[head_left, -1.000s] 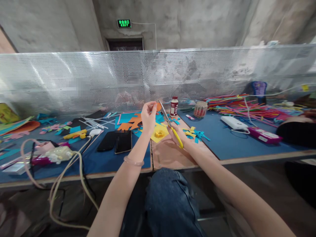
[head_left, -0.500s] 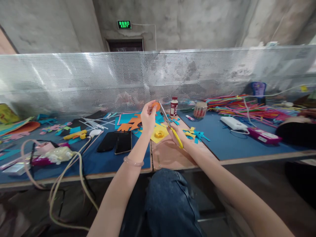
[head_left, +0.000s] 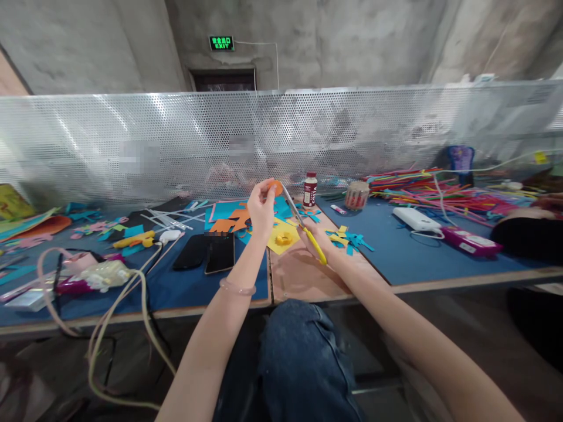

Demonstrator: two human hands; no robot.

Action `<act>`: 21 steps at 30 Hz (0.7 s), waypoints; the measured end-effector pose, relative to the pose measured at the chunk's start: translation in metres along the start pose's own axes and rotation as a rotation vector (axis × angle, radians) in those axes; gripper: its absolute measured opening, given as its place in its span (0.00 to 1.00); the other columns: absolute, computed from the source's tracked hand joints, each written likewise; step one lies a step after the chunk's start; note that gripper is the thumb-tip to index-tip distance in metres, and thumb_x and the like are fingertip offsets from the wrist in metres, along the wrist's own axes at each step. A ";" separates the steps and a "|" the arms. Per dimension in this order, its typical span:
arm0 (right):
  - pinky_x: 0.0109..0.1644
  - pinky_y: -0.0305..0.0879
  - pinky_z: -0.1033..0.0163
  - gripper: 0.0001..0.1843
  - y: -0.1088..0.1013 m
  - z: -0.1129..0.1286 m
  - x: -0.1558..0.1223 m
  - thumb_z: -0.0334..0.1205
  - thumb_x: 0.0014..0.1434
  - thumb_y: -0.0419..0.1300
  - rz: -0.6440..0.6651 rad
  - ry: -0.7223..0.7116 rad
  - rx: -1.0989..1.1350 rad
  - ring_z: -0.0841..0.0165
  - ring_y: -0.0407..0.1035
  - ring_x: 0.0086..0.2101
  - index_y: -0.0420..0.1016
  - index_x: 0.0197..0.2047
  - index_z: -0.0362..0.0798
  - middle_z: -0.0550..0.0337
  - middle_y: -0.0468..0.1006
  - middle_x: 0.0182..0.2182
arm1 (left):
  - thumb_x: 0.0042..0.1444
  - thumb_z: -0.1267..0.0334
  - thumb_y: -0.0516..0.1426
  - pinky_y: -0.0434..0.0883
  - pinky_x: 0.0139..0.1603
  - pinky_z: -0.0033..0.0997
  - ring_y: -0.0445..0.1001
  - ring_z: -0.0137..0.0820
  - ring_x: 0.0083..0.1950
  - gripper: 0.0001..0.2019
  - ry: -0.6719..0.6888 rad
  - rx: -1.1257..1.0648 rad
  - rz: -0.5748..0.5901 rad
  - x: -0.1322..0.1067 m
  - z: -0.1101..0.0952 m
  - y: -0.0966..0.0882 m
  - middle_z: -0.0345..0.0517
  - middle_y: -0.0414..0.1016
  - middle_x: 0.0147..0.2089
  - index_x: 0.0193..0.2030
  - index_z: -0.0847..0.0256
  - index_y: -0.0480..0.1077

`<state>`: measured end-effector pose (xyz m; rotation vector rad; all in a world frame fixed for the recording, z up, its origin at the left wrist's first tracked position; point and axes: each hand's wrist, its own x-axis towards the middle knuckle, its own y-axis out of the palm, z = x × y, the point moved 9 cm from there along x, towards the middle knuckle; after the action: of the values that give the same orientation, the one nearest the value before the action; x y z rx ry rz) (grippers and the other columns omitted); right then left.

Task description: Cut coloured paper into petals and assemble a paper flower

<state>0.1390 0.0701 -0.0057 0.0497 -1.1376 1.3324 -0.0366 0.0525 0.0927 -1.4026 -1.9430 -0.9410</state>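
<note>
Pinched between the fingers of my left hand is a small rounded piece of orange paper, held above the table. My right hand grips a pair of scissors by their yellow handles, the blades pointing up and left. Their tips lie close beside the orange piece; whether they touch it I cannot tell. Below, a yellow paper sheet bears a small yellow curled paper shape. Cut orange paper and blue sheets lie left of it, partly behind my left hand.
A bottle with a dark red cap and a ribbed clear jar stand behind my hands. Two phones lie left. Blue and yellow scraps, a white power bank and colourful craft stems are right. Cables hang over the left edge.
My left hand and the orange piece have shifted slightly left, beside the scissor tips. My right hand stays almost in place, with the scissors still in it.
</note>
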 end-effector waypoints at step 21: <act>0.32 0.60 0.65 0.13 0.000 0.003 0.000 0.43 0.56 0.49 0.011 0.014 -0.017 0.67 0.64 0.28 0.70 0.31 0.46 0.59 0.70 0.23 | 0.59 0.52 0.55 0.73 0.37 0.30 0.75 0.31 0.41 0.14 0.016 0.004 0.013 0.002 0.001 -0.002 0.47 0.76 0.45 0.48 0.54 0.72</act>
<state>0.1373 0.0681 -0.0041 0.0219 -1.1387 1.3305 -0.0393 0.0536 0.0935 -1.3997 -1.9206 -0.9394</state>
